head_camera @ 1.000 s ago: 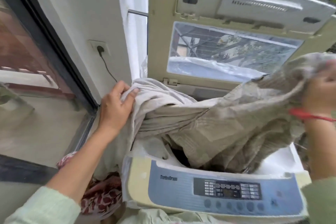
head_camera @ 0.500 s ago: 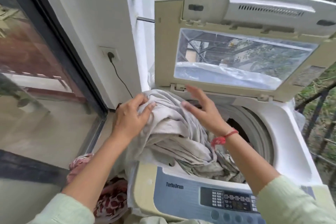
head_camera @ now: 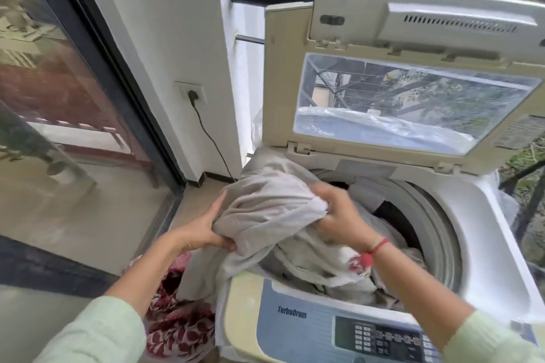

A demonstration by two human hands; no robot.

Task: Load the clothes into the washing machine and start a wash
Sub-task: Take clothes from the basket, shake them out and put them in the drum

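Note:
A top-loading washing machine (head_camera: 483,227) stands with its lid (head_camera: 418,74) raised upright. A large beige cloth (head_camera: 265,203) is bunched over the drum's left rim, part of it hanging down the machine's left side. My left hand (head_camera: 206,230) grips the bunch from below on the left. My right hand (head_camera: 339,209) clutches it from the right, over the drum opening (head_camera: 413,215). More pale fabric lies inside the drum. The control panel (head_camera: 380,339) runs along the front edge.
A red and white patterned cloth (head_camera: 177,324) lies low to the left of the machine. A wall socket (head_camera: 193,93) with a black cable is on the white wall. A glass sliding door (head_camera: 59,127) fills the left. Railings and greenery are on the right.
The beige cloth went from spread wide between both hands to a tight bunch at the drum's left rim. My right hand came in from the far right and now clutches it; my left hand dropped underneath.

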